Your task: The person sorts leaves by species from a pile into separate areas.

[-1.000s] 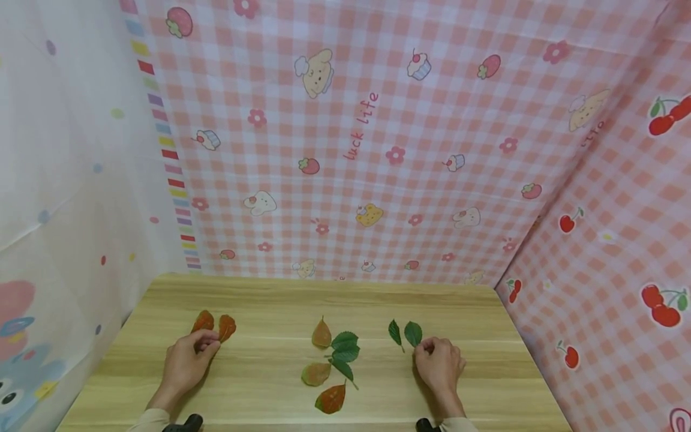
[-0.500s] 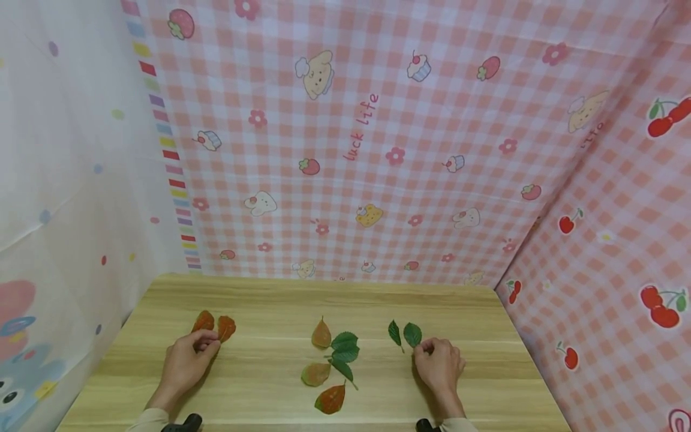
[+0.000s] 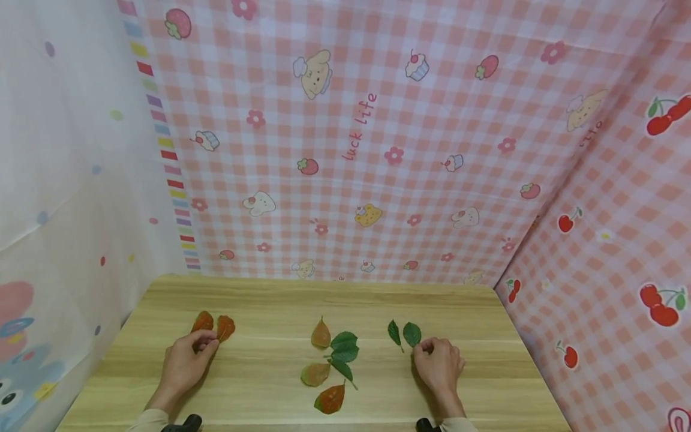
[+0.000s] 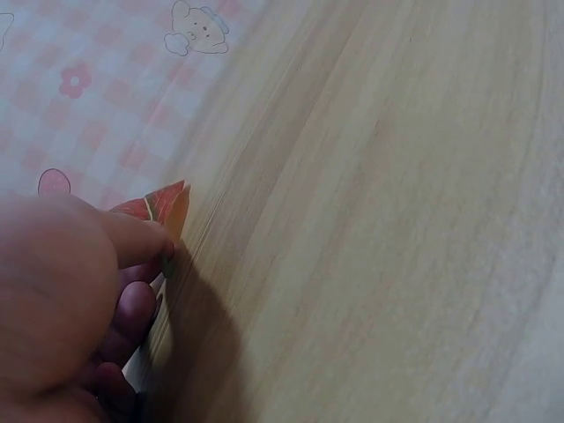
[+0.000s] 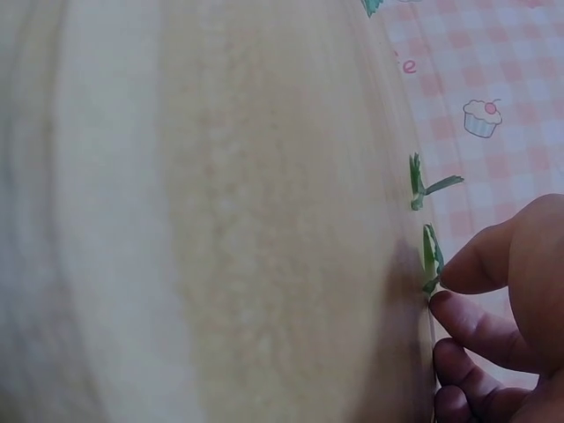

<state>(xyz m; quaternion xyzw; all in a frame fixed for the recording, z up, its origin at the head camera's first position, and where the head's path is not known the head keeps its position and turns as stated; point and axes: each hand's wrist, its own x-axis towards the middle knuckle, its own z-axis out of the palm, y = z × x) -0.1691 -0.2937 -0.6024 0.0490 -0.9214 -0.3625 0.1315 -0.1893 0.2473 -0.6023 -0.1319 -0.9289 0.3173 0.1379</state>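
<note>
My left hand (image 3: 186,363) pinches the stem end of a reddish-orange leaf (image 3: 225,327) between thumb and forefinger, at the table's left. Behind its fingers lies a second reddish leaf (image 3: 203,321), partly covered by the hand. In the left wrist view the pinched leaf (image 4: 169,203) shows its red face and a pale midrib. On the right side, my right hand (image 3: 439,367) pinches the stem of a green leaf (image 3: 412,333); a narrower green leaf (image 3: 394,332) lies just left of it. Both green leaves look curled in the right wrist view, the pinched leaf (image 5: 430,256) at the fingertips.
Mid-table is a loose cluster: an orange leaf (image 3: 321,333), a broad green leaf (image 3: 344,347), a slim green leaf (image 3: 342,368), a yellow-green leaf (image 3: 315,374) and a red-brown leaf (image 3: 330,399). Patterned cloth (image 3: 335,180) rises behind the wooden table (image 3: 264,360) and along both sides.
</note>
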